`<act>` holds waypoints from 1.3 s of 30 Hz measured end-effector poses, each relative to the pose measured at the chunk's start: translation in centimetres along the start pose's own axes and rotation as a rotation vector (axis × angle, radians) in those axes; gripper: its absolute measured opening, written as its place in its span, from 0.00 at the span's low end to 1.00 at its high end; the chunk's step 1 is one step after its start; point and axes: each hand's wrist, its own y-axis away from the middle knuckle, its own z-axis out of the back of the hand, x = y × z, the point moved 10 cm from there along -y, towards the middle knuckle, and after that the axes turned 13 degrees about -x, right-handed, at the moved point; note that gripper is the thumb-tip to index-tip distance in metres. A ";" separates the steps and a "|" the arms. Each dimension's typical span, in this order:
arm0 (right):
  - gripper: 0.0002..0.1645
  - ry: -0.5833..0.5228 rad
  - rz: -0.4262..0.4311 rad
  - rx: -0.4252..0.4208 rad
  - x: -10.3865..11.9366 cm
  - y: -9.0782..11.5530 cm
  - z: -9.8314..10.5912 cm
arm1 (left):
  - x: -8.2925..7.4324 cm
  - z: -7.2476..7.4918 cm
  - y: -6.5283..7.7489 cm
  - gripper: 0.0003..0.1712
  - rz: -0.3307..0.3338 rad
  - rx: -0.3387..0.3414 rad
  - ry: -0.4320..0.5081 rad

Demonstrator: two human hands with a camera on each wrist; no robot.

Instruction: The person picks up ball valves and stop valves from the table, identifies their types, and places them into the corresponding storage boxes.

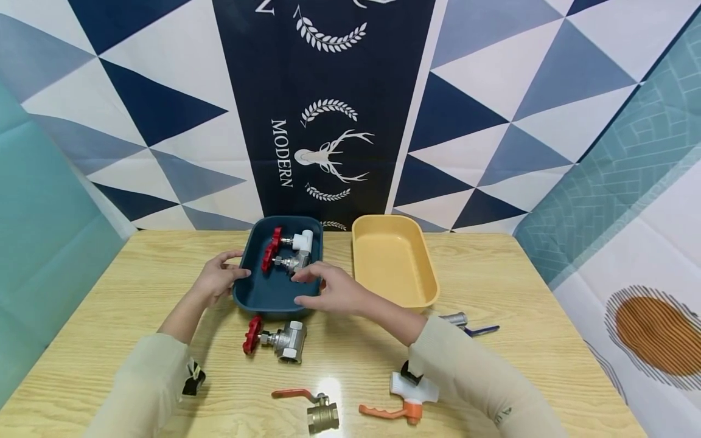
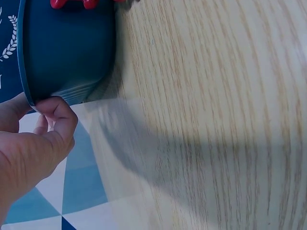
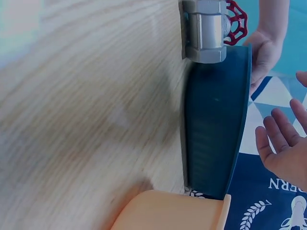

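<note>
Our left hand (image 1: 216, 280) pinches blue bin (image 1: 267, 295) by rim; right hand (image 1: 335, 291) wide above it. Probably light, stiff, slickish; we'd grab rim.

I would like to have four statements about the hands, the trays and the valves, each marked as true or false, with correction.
1. The left hand pinches the rim of the blue tray. True.
2. The yellow tray stands left of the blue tray. False: it stands on the right.
3. A red-wheeled valve lies in front of the blue tray. True.
4. The right hand grips the brass valve. False: the right hand holds nothing; the brass valve lies on the table.
</note>
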 end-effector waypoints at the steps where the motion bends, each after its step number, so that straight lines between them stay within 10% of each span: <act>1: 0.23 -0.005 0.001 0.000 0.1 0.2 0.1 | 0.0 0.0 0.0 0.36 0.000 -0.002 -0.004; 39: 0.22 -0.017 -0.017 0.105 1.0 5.1 -2.0 | -0.3 -0.1 0.3 0.36 -0.006 0.002 -0.045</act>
